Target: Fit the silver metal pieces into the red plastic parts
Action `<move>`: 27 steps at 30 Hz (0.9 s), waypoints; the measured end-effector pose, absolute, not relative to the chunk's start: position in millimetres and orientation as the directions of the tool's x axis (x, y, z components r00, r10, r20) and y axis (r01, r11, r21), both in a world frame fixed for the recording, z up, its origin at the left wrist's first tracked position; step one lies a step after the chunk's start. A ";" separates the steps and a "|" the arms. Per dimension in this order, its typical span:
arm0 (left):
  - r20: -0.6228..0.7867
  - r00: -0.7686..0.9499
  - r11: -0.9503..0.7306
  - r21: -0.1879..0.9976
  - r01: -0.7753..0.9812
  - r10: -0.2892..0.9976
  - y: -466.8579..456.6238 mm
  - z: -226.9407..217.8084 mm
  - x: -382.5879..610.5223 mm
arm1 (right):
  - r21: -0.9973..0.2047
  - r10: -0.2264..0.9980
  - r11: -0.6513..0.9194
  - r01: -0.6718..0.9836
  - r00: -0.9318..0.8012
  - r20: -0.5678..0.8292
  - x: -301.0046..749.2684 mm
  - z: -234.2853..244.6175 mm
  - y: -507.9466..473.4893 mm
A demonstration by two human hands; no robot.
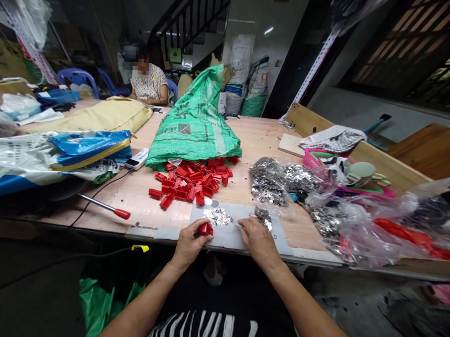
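My left hand grips a small red plastic housing between thumb and fingers at the table's near edge. A thin metal tool sticks out from the pinched fingers of my right hand, its tip by a pile of small silver metal pieces. Beyond my right hand lies a second pile of darker metal pieces. Both piles rest on a grey sheet. Many more red housings spill in a heap from the mouth of a green woven sack.
Clear plastic bags of metal parts and a pink basket stand to the right. On the left are a red-handled rod, a white power strip and blue-white sacks. A person sits across the table.
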State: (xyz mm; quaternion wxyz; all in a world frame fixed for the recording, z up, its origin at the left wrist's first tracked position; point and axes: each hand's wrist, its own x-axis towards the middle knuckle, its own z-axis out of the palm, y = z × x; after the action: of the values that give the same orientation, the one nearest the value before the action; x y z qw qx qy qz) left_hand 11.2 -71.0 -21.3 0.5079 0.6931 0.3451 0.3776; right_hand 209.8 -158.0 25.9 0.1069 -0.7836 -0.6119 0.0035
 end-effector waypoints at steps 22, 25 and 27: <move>0.197 0.447 -0.274 0.955 0.115 0.873 -70.1 -23.7 15.0 | -0.262 0.975 -0.058 0.963 0.111 0.192 173.4 57.8 -166.4; 0.188 0.440 -0.267 0.955 0.125 0.878 -70.5 -23.5 16.0 | -0.262 0.981 -0.045 0.964 0.093 0.172 166.6 58.5 -165.4; 0.183 0.439 -0.263 0.956 0.128 0.880 -70.7 -23.2 16.3 | -0.259 0.983 -0.044 0.965 0.088 0.161 163.7 57.3 -163.8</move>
State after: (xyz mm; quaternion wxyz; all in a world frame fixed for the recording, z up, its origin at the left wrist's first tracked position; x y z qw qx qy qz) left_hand 16.3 -70.7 -23.2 0.4869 0.6946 0.3626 0.3860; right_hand 163.7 -163.8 57.3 0.1515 -0.7220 -0.6745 0.0302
